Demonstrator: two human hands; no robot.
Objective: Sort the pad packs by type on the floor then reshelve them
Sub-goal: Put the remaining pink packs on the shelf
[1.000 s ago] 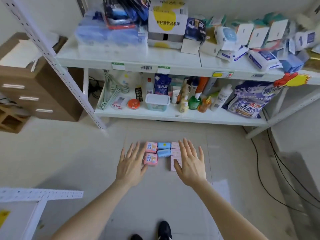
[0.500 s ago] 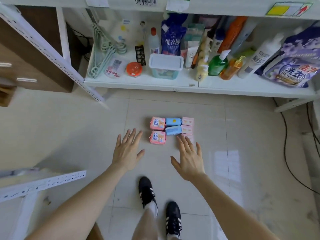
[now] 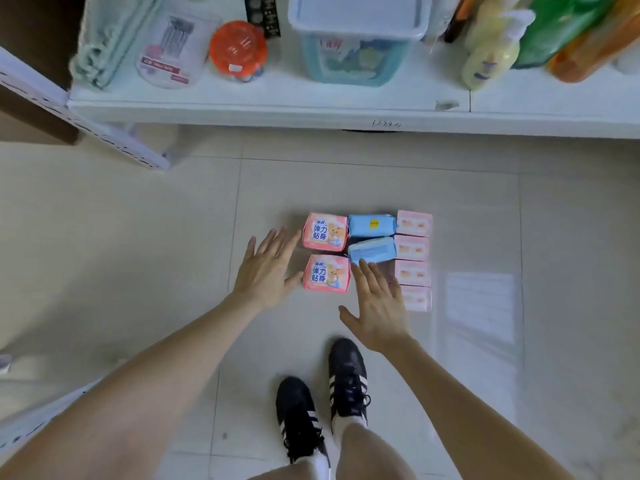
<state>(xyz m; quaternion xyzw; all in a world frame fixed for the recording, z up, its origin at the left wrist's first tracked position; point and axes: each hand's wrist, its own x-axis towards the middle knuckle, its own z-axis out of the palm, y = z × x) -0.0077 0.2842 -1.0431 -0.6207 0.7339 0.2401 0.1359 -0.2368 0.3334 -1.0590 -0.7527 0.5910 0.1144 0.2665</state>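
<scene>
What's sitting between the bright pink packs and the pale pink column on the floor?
Two blue packs, one behind the other, fill the gap between the bright pink packs and the pale pink column, seen in the head view.

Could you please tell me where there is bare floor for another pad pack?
Bare floor lies between the shelf front and the packs' top row, right of the pale pink column, and left of the left hand. The grid is crowded: bright pink packs, blue packs and that column sit tight together, and the right hand covers the gap below the blue ones.
</scene>
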